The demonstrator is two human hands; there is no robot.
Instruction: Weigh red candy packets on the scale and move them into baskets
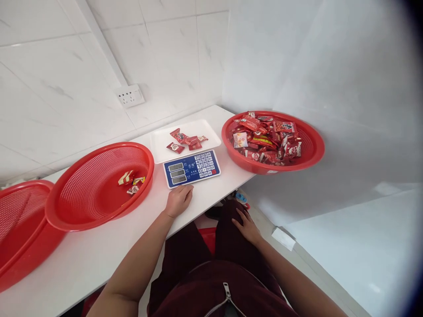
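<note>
My left hand rests on the white table just below the front edge of a blue-and-white digital scale, its fingers curled in and nothing showing in them. On my thigh lies my right hand, fingers spread and holding nothing. The scale has a keypad and three small displays; their digits are too faint to read. Behind its panel, the white weighing tray bears several red snack packets.
Right of the scale, a red basket full of small wrapped snacks juts past the table edge. To the left, another red basket has a few packets. A further red basket stands far left. A wall socket is behind.
</note>
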